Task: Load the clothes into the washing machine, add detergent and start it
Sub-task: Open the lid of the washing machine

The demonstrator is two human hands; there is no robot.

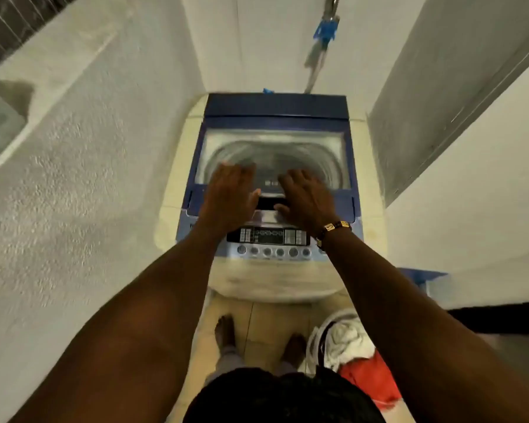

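- Nearest the camera is the person's dark hair (284, 398) at the bottom edge, with two bare forearms reaching forward from either side of it.
- The left hand (229, 196) lies on the front edge of the washing machine lid (272, 160), fingers straight and spread, gripping nothing that I can see.
- The right hand (306, 199), with a beaded bracelet (333, 228) at the wrist, rests beside it with fingers loosely bent over the lid's handle recess; the blur hides whether the fingertips hook under the edge.
- The lid is down and the drum shows through its window, so loading has not begun, I judge.
- The clothes (348, 337), white and red, sit in a laundry basket (318, 331) on the floor by the person's right foot (293, 346), well apart from the machine.
- Risk: if the lid folds up while fingers lie flat across its hinge line, they could be pinched.
- Risk: lifted from the front edge with a poor hold, the lid could slip and slam shut.
- Risk: a forearm hangs just above the control panel (269, 239); leaning in could press a button early.
- Risk: the basket stands close to the feet in a narrow space between walls, so a step back could tip it.
- No detergent is visible.
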